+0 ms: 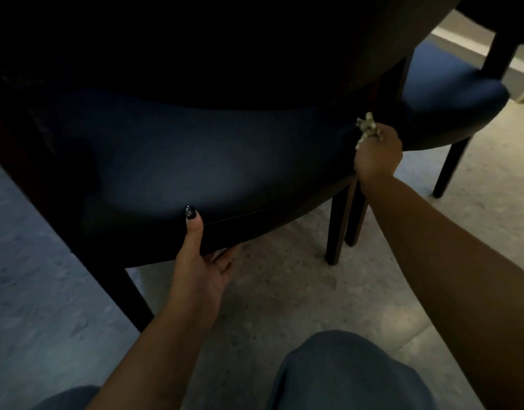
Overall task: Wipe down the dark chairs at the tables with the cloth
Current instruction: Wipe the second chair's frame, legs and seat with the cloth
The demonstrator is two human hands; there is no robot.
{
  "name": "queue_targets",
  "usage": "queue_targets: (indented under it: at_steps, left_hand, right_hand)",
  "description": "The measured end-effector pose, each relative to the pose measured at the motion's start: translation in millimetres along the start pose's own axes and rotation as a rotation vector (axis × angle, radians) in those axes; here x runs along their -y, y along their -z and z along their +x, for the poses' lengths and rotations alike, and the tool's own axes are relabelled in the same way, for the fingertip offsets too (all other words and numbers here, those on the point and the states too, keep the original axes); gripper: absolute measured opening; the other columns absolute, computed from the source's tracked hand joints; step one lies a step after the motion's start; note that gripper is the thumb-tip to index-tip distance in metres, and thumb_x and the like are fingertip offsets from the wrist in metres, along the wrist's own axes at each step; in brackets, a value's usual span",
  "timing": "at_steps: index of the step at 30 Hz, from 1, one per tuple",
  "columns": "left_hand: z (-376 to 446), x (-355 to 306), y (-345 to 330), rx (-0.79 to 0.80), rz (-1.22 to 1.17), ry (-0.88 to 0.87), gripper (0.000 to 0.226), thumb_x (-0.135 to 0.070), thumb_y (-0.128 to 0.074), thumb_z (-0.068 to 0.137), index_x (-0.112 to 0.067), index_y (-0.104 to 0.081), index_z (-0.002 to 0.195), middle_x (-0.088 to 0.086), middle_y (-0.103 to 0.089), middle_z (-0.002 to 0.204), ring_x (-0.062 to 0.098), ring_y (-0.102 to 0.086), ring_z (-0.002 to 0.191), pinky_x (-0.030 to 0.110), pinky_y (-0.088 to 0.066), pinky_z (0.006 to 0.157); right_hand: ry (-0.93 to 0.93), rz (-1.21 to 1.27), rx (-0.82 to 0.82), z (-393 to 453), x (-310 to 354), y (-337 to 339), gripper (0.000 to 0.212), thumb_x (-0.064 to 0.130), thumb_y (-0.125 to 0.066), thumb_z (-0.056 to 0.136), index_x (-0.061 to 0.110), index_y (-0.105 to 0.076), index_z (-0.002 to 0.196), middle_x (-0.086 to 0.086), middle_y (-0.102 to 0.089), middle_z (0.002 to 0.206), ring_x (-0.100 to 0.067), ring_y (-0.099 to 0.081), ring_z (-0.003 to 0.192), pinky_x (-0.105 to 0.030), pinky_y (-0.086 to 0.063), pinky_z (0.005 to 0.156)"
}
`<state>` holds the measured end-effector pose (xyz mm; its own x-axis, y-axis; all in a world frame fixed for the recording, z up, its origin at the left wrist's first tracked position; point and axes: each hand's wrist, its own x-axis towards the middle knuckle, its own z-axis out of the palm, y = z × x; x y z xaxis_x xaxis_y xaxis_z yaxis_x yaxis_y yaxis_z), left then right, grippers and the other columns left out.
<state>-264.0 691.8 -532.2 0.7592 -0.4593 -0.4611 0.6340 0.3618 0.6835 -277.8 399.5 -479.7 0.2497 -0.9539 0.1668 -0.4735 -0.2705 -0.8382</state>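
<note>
A dark blue chair seat (195, 161) fills the middle of the head view, tucked under a dark table top (195, 39). My left hand (200, 261) grips the seat's front edge, thumb on top and fingers under the rim. My right hand (377, 156) holds a bunched pale cloth (368, 128) against the seat's right side, near the gap to a second dark blue chair (450, 93) at the right.
Dark wooden chair legs (340, 220) stand on the speckled stone floor (284, 285) between the two seats. Another leg (127, 294) is at the lower left. My knees in blue jeans (343, 371) are at the bottom edge.
</note>
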Motion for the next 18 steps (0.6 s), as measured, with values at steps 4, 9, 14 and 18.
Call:
queue_targets:
  at_steps: [4, 9, 14, 18]
  left_hand:
    - [-2.6, -4.0, 3.1, 0.054, 0.017, 0.035, 0.076, -0.062, -0.054, 0.073, -0.028, -0.044, 0.141, 0.004, -0.066, 0.126, 0.022, -0.066, 0.111, 0.053, -0.023, 0.116]
    - [-3.7, -6.7, 5.6, 0.082, 0.039, 0.061, 0.082, -0.064, -0.054, 0.071, -0.029, -0.04, 0.144, 0.005, -0.061, 0.133, 0.022, -0.065, 0.112, 0.053, -0.021, 0.116]
    - [-5.2, -8.9, 7.1, 0.106, 0.12, 0.071, 0.082, -0.067, -0.051, 0.067, -0.031, -0.042, 0.141, 0.003, -0.062, 0.131, 0.02, -0.062, 0.117, 0.059, -0.017, 0.114]
    - [-6.3, -13.2, 6.2, 0.061, 0.152, 0.117, 0.09, -0.069, -0.052, 0.059, -0.031, -0.043, 0.14, 0.006, -0.062, 0.128, 0.023, -0.054, 0.123, 0.055, -0.034, 0.103]
  right_hand:
    - [-0.28, 0.299, 0.213, 21.8, -7.5, 10.3, 0.037, 0.021, -0.033, 0.101, 0.007, -0.053, 0.129, 0.0, -0.054, 0.087, -0.014, -0.054, 0.072, -0.024, -0.045, 0.065]
    - [-0.521, 0.67, 0.329, 25.9, -31.9, 10.3, 0.041, 0.03, -0.023, 0.103, 0.019, -0.046, 0.136, -0.002, -0.057, 0.129, -0.015, -0.056, 0.118, -0.03, -0.045, 0.097]
    - [-0.588, 0.849, 0.316, 12.3, -37.6, -0.5, 0.048, 0.051, -0.023, 0.101, 0.023, -0.051, 0.129, -0.003, -0.053, 0.129, -0.022, -0.052, 0.115, -0.03, -0.048, 0.093]
    - [-0.564, 0.754, 0.204, -22.5, -18.3, -5.4, 0.046, 0.032, -0.024, 0.104, 0.012, -0.04, 0.141, -0.01, -0.045, 0.143, -0.028, -0.049, 0.126, -0.035, -0.044, 0.092]
